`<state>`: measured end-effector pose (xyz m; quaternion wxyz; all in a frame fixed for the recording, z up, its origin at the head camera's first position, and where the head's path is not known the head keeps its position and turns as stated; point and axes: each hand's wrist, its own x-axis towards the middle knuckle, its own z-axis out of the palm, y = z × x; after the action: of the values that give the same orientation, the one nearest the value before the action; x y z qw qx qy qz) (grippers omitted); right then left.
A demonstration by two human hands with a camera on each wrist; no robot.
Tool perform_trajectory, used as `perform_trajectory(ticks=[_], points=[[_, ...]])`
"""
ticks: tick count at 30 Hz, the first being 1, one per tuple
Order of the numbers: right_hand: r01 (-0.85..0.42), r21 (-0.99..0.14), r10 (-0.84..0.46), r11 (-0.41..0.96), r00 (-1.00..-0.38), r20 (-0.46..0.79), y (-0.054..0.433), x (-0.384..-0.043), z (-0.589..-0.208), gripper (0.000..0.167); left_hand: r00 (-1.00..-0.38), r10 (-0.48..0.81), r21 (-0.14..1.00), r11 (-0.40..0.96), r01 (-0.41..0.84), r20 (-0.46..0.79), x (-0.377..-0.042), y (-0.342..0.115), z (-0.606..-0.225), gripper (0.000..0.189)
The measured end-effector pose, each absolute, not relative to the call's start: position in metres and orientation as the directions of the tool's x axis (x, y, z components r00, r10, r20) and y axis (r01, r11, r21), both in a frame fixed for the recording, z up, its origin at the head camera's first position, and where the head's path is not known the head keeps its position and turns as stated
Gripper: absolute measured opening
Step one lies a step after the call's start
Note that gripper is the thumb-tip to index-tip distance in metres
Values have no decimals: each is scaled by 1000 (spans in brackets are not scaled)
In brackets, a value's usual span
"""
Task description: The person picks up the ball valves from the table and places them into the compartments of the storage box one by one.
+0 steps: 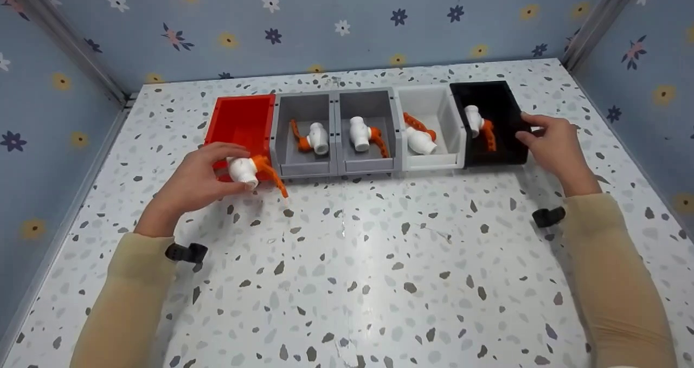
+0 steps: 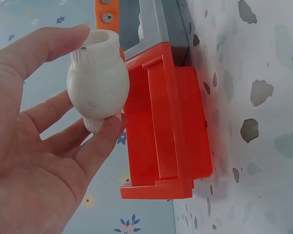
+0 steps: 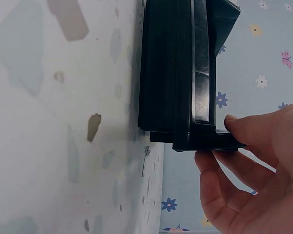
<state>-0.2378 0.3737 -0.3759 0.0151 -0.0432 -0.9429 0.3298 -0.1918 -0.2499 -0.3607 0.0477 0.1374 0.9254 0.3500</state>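
In the head view my left hand point(image 1: 198, 178) pinches a white ball valve point(image 1: 242, 172) with an orange lever handle, held over the front of the red bin point(image 1: 238, 116). The left wrist view shows the thumb at one end of the valve body point(image 2: 98, 78) and fingers at the other. At the far right end of the row, my right hand point(image 1: 558, 146) grips the side wall of the black bin point(image 1: 496, 94) between thumb and fingers, also seen in the right wrist view. A ball valve point(image 1: 473, 120) lies inside that black bin.
Between the red and black bins stand two grey bins point(image 1: 306, 105) point(image 1: 366, 101) and a white bin point(image 1: 428, 99), joined in a row. Each holds one white valve with an orange handle. Flower-patterned panels point(image 1: 347, 26) enclose the speckled table point(image 1: 368, 259) at the back and sides.
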Motion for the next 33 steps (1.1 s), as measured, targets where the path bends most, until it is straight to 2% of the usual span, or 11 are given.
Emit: perform_trajectory(ticks=[13, 25, 33], points=[[82, -625, 96, 776, -995, -11, 373, -238, -375, 53, -970, 240, 676, 720, 155, -33, -207, -255, -357, 56], [104, -636, 105, 765, -994, -36, 375, -239, -374, 54, -983, 184, 670, 732, 125, -17, -214, -260, -355, 58], [56, -634, 86, 771, -996, 17, 375, -237, -376, 52, -986, 161, 677, 731, 86, -49, -223, -264, -352, 63]])
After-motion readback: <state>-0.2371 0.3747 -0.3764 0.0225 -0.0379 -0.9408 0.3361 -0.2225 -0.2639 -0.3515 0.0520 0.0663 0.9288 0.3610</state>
